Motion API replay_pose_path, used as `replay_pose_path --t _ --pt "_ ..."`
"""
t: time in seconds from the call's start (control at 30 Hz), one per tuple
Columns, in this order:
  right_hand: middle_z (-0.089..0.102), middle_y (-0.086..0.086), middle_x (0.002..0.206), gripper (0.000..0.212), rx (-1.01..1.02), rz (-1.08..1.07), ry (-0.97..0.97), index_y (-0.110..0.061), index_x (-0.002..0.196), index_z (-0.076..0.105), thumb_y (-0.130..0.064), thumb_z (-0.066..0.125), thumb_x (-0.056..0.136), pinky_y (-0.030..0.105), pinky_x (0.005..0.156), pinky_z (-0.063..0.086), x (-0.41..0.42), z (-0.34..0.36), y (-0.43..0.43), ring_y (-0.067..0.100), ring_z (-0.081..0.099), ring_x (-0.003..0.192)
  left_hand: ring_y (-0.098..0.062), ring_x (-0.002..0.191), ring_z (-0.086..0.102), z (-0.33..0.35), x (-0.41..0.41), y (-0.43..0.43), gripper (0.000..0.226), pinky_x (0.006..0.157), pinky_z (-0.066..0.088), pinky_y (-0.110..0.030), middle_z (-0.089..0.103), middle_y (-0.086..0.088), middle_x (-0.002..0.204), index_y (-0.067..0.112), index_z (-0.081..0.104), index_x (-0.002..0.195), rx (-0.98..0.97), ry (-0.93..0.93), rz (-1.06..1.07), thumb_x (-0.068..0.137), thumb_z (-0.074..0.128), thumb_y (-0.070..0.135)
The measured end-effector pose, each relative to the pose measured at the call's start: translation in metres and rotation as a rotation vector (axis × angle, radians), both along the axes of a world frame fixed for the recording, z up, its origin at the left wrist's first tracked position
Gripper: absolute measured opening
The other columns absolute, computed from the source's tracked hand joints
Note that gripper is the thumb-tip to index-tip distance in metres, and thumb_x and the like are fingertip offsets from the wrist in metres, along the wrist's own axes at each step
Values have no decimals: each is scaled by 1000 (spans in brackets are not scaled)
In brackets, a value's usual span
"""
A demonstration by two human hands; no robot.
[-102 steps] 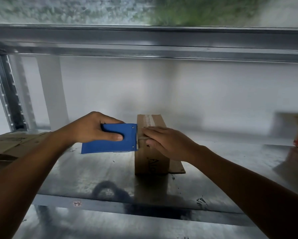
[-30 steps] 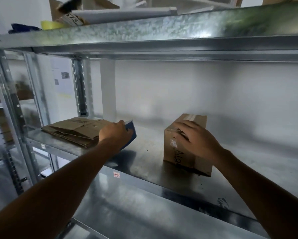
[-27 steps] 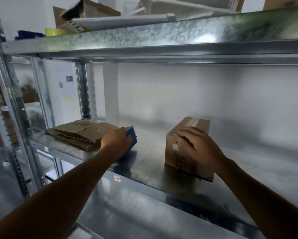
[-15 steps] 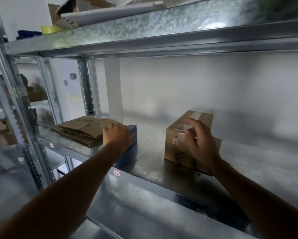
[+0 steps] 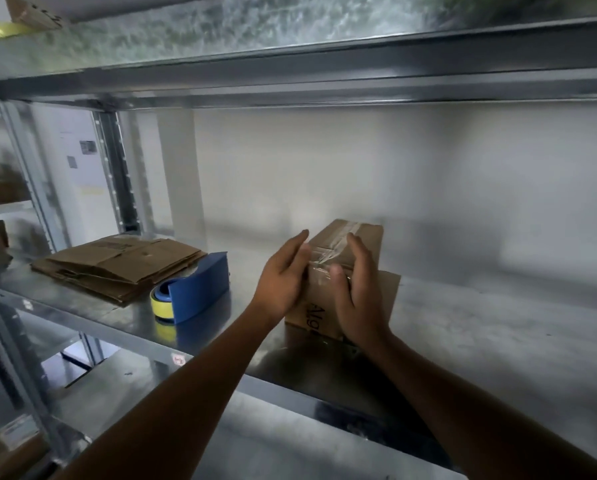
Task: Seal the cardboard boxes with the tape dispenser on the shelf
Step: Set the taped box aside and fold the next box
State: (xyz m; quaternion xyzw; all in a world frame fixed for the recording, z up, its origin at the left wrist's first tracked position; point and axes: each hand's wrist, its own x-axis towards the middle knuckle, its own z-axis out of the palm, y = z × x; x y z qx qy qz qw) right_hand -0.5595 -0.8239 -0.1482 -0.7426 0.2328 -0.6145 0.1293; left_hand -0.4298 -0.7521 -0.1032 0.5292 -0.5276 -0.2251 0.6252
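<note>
- Cardboard box [image 5: 368,242], mid-shelf [image 5: 498,323], may skid far: left hand [image 5: 283,282] presses its left side with fingers straight, and right hand [image 5: 359,299] lies flat over the near edge.
- Tape dispenser [image 5: 200,289] lies left, unheld.
- Tape [image 5: 340,241] looks wrinkled and may lift.

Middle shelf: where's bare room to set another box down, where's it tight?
Widest free patch: bare shelf right of the box, out to the frame edge. Narrower gap between tape dispenser and box, though the left forearm crosses its front. Crowded: left end, where the flattened cardboard stack and dispenser sit side by side.
</note>
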Motion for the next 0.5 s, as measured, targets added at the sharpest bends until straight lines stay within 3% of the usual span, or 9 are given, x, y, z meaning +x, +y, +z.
replay_pose_path --t 0.1,0.17,0.23,0.37,0.5 --pt "31 2 162 62 64 13 -49 -13 157 26 -41 38 103 42 122 29 4 -1 4 18 29 151 -9 136 49 -6 -4 -4 43 119 36 -34 52 9 150 26 49 150 -36 93 39 108 45 34" --pt "22 -7 165 62 130 28 -100 -19 158 21 -45 33 103 38 125 23 8 -2 5 10 21 154 -7 136 49 -11 -6 -7 42 115 37 -22 53 9 149 25 50 150 -43 139 76 109 42 34" --pt "17 -10 167 66 217 41 -154 -21 160 19 -52 28 102 38 127 18 11 -5 3 4 15 154 -5 125 57 -16 -9 -9 40 96 44 -9 62 13 135 28 56 142 -14 188 112 109 38 40" --pt "15 -13 168 70 364 28 -220 -32 159 18 -63 24 96 41 127 16 18 -8 -1 -1 12 153 8 94 66 -22 -9 -12 41 78 48 -11 68 21 107 36 61 129 48 291 111 109 27 47" --pt "11 -18 167 81 516 55 -264 -30 161 15 -67 24 90 37 128 12 18 -5 0 -5 10 152 15 73 65 -24 -9 -19 48 67 44 -14 72 25 74 32 69 91 84 303 168 108 28 50"
